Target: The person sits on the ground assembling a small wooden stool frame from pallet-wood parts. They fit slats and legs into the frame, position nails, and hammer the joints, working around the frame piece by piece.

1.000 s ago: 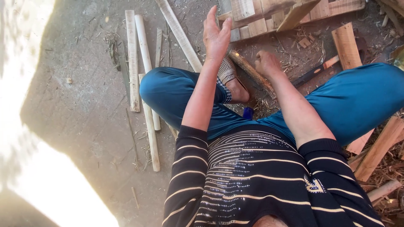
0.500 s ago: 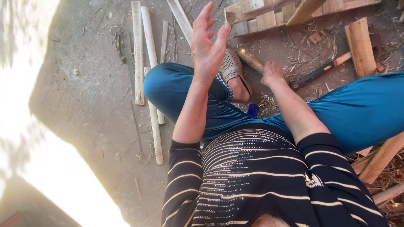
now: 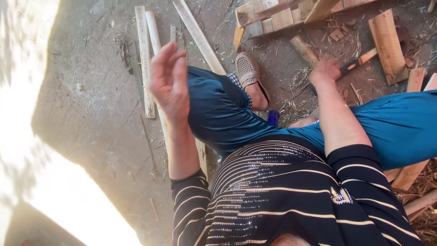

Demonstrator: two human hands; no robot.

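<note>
Right hand (image 3: 325,70) down at the ground, curled onto the near end of a dark-bladed chopping tool (image 3: 353,67) with a pale wooden handle (grip looks closed but the fingers are mostly hidden under the knuckles, so how firm I cannot tell); tool lies on the dirt among chips, handle pointing away up-right; it is not raised. Left hand (image 3: 169,79) lifted in the air over the left knee, fingers loosely spread and a little curled, holding nothing, touching nothing. Progress, as a judgement: some wood already looks split, going by the thin slats (image 3: 144,59) laid side by side on the left and the chips and bark scraps round the tool; thicker pieces look uncut, e.g. the short round stick (image 3: 304,50) just beside the right hand and the wide plank (image 3: 387,45) beyond the tool; no piece is set up for cutting right now. Surface: bare packed earth floor (image 3: 91,118), dusty, littered with splinters; strong sun patch bottom-left, rest in shade. Person sits on the ground, legs in blue trousers, beige slip-on shoe (image 3: 248,73) on one foot; stacked pallet-like boards (image 3: 282,16) at the top edge; outdoors or an open yard (no walls visible).
</note>
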